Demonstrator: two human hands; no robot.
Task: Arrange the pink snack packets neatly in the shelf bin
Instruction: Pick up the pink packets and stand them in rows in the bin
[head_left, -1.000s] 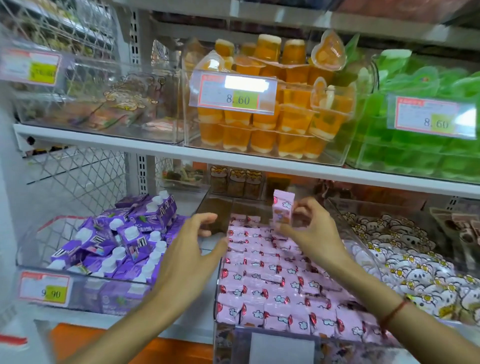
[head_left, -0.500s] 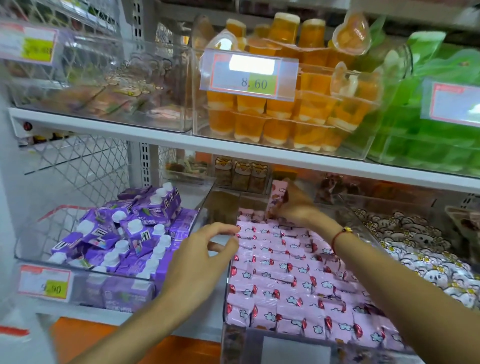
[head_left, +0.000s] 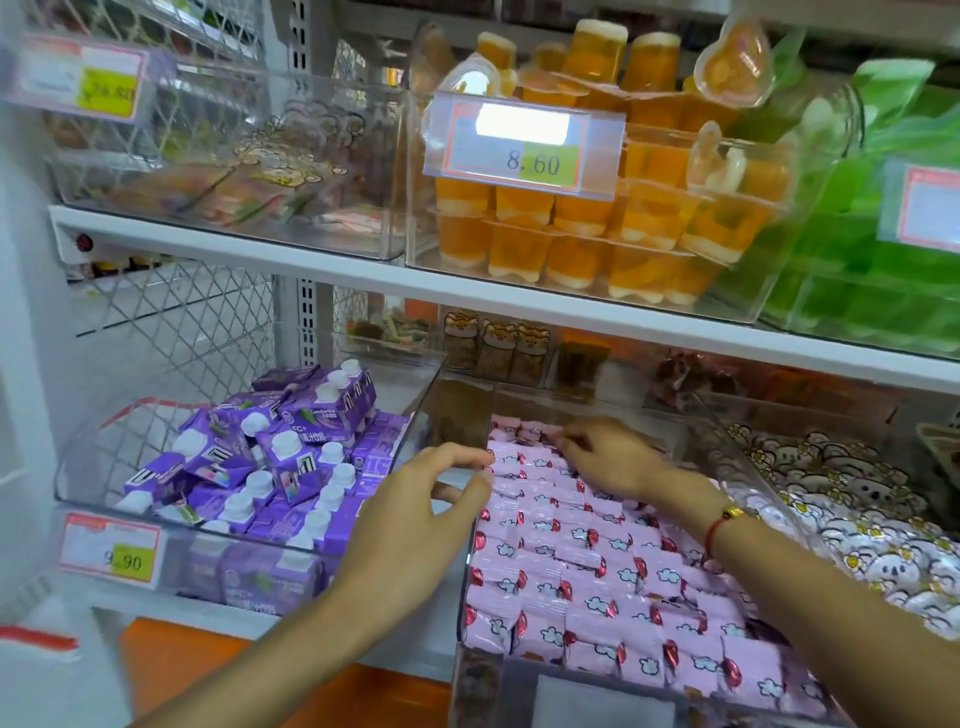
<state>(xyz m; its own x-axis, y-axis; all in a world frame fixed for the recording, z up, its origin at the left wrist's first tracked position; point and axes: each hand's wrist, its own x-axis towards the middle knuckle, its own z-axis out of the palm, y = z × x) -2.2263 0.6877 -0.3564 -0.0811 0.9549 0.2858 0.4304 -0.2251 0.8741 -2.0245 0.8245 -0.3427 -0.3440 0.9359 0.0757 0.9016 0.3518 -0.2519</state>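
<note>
Pink snack packets (head_left: 587, 566) with a white cartoon print lie in tidy rows in a clear shelf bin (head_left: 475, 582) on the lower shelf. My right hand (head_left: 608, 457) reaches palm down over the back rows. Its bent fingertips pinch a pink packet (head_left: 550, 434) down among the rearmost ones, and the thumb is hidden. My left hand (head_left: 415, 514) is at the bin's left wall, with curled fingers and thumb closing around the wall's top edge.
A bin of purple drink cartons (head_left: 270, 467) stands to the left, with a 9.90 price tag (head_left: 111, 551). To the right is a bin of white cartoon-print packets (head_left: 857, 509). The shelf above (head_left: 467, 288) holds orange jelly cups (head_left: 597, 218) and green packs (head_left: 883, 260).
My right hand carried the raised pink packet back and down onto the rear row. My left hand closed from open fingers onto the bin's left wall. The view moved closer.
</note>
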